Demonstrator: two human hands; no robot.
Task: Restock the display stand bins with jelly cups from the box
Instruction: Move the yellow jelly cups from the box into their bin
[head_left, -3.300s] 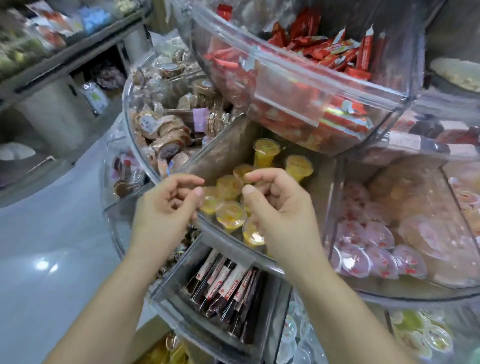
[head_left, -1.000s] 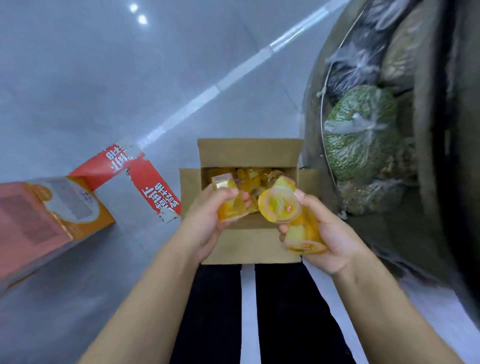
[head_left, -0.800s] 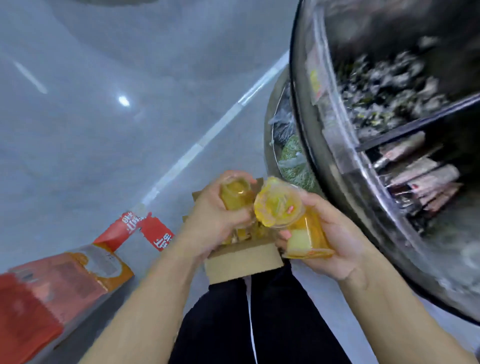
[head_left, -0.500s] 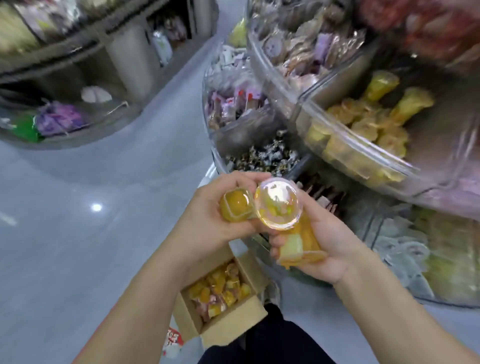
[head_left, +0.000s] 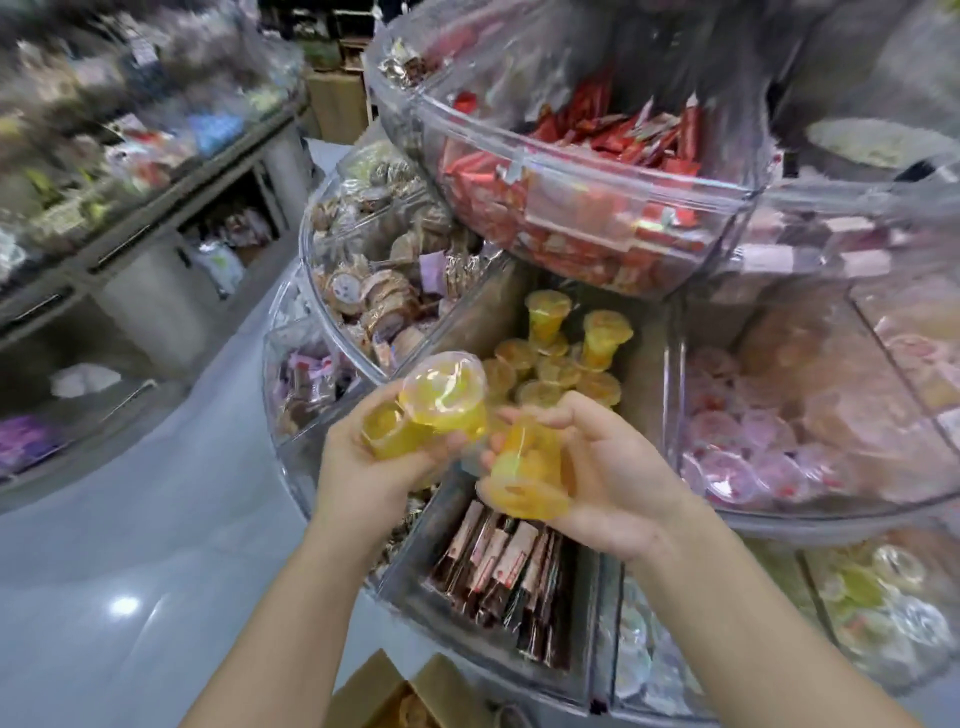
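Note:
My left hand (head_left: 363, 467) grips two yellow jelly cups (head_left: 415, 415), one with its clear lid facing me. My right hand (head_left: 608, 478) holds another yellow jelly cup (head_left: 524, 478) lying sideways. Both hands hover just in front of the clear middle-tier bin (head_left: 467, 322) that contains several yellow jelly cups (head_left: 561, 358), two of them standing upright at the back. The cardboard box (head_left: 384, 696) shows at the bottom edge, below my arms.
The round clear display stand has a top bin of red packets (head_left: 582, 171), a left bin of brown wrapped snacks (head_left: 384, 280), a right bin of pink jelly cups (head_left: 748, 457) and a lower bin of dark stick packets (head_left: 509, 577). Grey shelving (head_left: 130, 208) stands at left across the aisle.
I picked jelly cups out of the box on the floor and lifted them; my view swung up to the stand. Both hands now hold cups close to the yellow jelly bin.

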